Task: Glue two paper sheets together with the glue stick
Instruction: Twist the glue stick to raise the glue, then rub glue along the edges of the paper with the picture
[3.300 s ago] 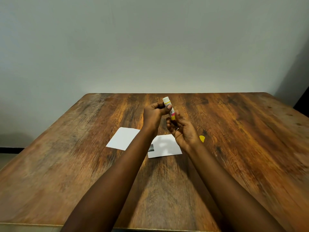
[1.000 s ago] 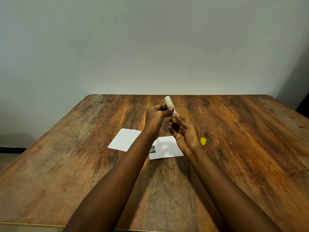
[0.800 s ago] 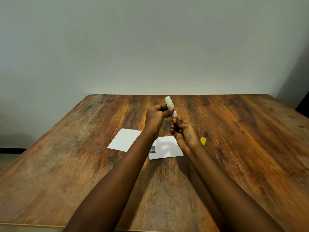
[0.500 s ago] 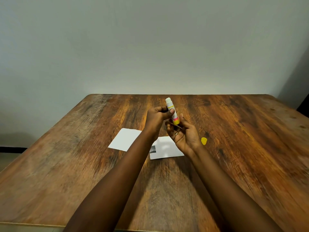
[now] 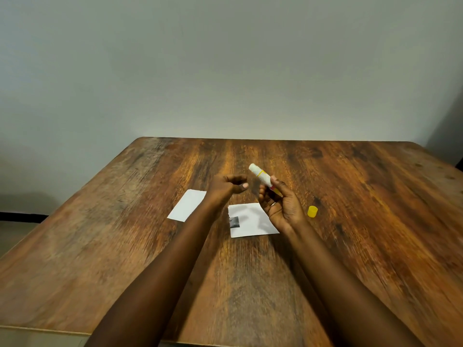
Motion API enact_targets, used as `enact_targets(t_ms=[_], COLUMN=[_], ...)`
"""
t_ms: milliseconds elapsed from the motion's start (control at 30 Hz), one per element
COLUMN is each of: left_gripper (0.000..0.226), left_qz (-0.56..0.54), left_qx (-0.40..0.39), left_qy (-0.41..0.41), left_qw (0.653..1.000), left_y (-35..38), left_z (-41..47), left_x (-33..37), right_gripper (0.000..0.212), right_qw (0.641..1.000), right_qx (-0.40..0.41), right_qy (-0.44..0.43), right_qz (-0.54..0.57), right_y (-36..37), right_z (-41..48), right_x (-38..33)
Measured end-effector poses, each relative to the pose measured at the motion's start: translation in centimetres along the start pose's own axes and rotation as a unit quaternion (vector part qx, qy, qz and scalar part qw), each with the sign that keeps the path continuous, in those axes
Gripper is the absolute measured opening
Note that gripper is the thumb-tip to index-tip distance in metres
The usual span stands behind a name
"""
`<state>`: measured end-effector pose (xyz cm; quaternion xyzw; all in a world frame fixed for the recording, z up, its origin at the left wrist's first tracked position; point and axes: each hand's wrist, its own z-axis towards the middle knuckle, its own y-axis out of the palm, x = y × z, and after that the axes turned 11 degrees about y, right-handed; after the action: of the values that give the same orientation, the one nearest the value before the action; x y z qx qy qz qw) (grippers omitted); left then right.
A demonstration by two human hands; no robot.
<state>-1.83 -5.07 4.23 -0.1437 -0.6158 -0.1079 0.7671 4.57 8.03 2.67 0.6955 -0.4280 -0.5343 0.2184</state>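
The thumb and fingers of my right hand (image 5: 283,206) pinch the lower end of the uncapped glue stick (image 5: 260,175), white tip tilted up-left above the table (image 5: 375,221), while my left hand (image 5: 225,189) hangs just beside it, fingers loosely curled round nothing. Beneath lie the left paper sheet (image 5: 188,209) and the right paper sheet (image 5: 250,221), apart, the latter bearing a dark patch; the yellow cap (image 5: 312,211) sits right of them.
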Motion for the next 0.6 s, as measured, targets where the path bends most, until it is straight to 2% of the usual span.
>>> enact_targets(t_ms=[100, 233, 367, 467, 600], left_gripper=[0.026, 0.015, 0.018, 0.026, 0.027], left_qz=[0.098, 0.240, 0.283, 0.357, 0.408], left_qx=[0.017, -0.002, -0.016, -0.049, -0.024], left_qy=[0.003, -0.021, -0.027, -0.001, 0.020], left_qw=[0.995, 0.971, 0.958, 0.933, 0.913], left_y=[-1.1, -1.8, -2.3, -2.7, -2.8], left_z=[-0.3, -1.1, -1.7, -1.6, -1.5], left_x=[-1.6, -3.8, -5.5, -6.4, -7.3], right_gripper=[0.009, 0.010, 0.012, 0.009, 0.014], right_qw=[1.000, 0.997, 0.993, 0.988, 0.964], right_qx=[0.019, 0.060, 0.082, 0.076, 0.076], right_qy=[-0.002, -0.006, -0.013, -0.021, -0.069], right_qz=[-0.001, -0.044, -0.086, -0.135, -0.245], right_y=[-0.5, -0.9, -1.2, -0.9, -0.7], right_z=[0.5, 1.6, 2.8, 3.6, 4.6], right_x=[0.2, 0.4, 1.1, 1.7, 2.5])
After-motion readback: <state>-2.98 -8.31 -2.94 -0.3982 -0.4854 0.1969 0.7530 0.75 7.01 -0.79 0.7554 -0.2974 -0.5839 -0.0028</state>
